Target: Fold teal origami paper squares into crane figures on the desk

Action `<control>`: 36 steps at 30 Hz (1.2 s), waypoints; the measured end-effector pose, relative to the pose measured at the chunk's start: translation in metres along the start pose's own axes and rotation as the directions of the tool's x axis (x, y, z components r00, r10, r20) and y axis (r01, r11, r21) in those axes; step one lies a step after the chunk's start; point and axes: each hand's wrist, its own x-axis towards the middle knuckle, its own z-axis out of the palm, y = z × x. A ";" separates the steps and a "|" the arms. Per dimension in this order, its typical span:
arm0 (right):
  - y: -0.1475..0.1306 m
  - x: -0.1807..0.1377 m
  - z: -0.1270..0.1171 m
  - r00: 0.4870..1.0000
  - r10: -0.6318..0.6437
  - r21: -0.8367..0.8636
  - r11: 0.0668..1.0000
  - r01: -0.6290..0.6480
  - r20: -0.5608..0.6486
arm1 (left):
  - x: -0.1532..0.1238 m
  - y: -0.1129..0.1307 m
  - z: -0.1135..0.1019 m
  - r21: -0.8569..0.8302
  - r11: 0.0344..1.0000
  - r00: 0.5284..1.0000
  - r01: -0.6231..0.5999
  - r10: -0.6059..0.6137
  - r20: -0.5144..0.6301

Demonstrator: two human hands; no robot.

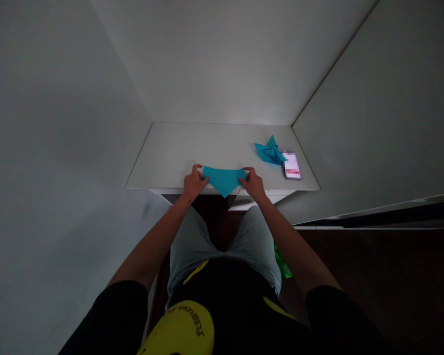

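A folded sheet of blue paper (224, 180) is stretched between my two hands at the front edge of the white table. Its upper edge is nearly straight, and its lower part comes to a point that hangs past the edge. My left hand (195, 182) pinches the paper's left end between thumb and fingers. At the opposite end, my right hand (253, 184) grips the paper the same way. A folded blue paper figure (270, 151) with pointed tips lies at the right side of the tabletop, apart from both hands.
The white table (185, 143) stands against walls at the back and both sides. A phone (292, 166) with a lit, blurred screen lies at its right, touching or overlapped by the paper figure. Something bright green (282, 261) shows beside my right leg.
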 end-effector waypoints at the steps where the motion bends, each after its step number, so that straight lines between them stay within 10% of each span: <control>1: 0.001 -0.001 0.000 1.000 -0.010 -0.001 1.000 0.010 -0.007 | -0.002 0.001 0.001 0.010 1.000 1.000 -0.004 0.004 -0.008; 20: 0.002 -0.011 -0.005 0.985 -0.156 0.122 0.982 0.146 0.075 | -0.019 0.000 0.005 -0.022 0.992 0.989 -0.126 0.128 0.074; 26: 0.005 0.006 -0.010 0.970 -0.154 -0.056 0.984 0.167 0.187 | -0.002 -0.015 -0.002 -0.136 0.984 0.980 -0.116 0.135 0.143; 36: -0.009 0.063 -0.032 0.852 -0.185 -0.354 0.851 0.389 0.490 | 0.050 -0.019 -0.014 0.161 0.967 0.936 -0.197 0.136 0.325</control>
